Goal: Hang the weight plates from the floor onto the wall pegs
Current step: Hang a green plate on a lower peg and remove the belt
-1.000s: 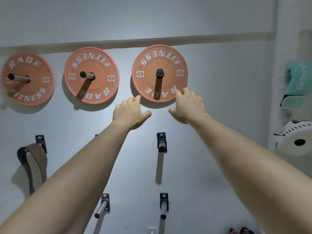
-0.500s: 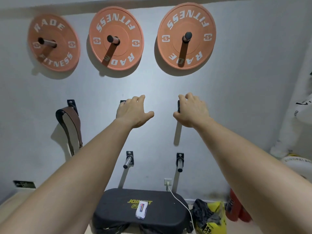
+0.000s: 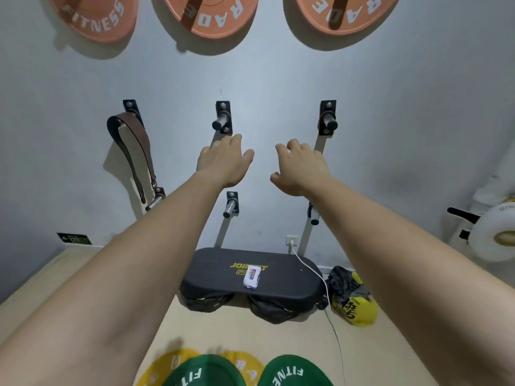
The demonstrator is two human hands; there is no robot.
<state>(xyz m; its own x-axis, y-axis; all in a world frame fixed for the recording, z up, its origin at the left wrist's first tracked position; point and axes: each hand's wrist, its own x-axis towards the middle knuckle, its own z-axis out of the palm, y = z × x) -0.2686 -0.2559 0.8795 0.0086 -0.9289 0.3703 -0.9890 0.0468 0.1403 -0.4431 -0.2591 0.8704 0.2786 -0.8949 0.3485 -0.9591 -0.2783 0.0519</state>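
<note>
Only the head view is given, and it has swung downward. A second ago it faced the three orange plates (image 3: 211,15) on the top row, with both hands up at the rightmost one. Now those plates are cut off by the upper edge and the floor (image 3: 250,338) has come into sight.

The left hand (image 3: 223,162) and right hand (image 3: 299,168) have dropped with it. They hang in front of the wall (image 3: 404,107), between the two lower rows of pegs (image 3: 221,121), touching nothing. The left grip is wide, fingers straight and thumb spread, and holds nothing. The right grip is loosely curled, fingers bent round nothing, likewise empty.

As for the task's things, the orange plates hang on the wall. At the bottom edge two green plates (image 3: 295,371) lie side by side on the floor, and a yellow plate (image 3: 170,363) shows from under the left one. Two pegs just above the hands are bare, and so are the ones below. A brown belt (image 3: 131,151) hangs from the left peg of that row.

By my reading the rightmost orange plate is settled and let go. That step is done, and the hands are heading down for the next plate, probably a green one.

A black pad (image 3: 278,285) stands against the wall with a small packet (image 3: 252,277) on it. A white cable (image 3: 331,302) runs from a socket (image 3: 291,240), and a yellow bag (image 3: 354,310) and a white plate (image 3: 485,240) sit to the right.
</note>
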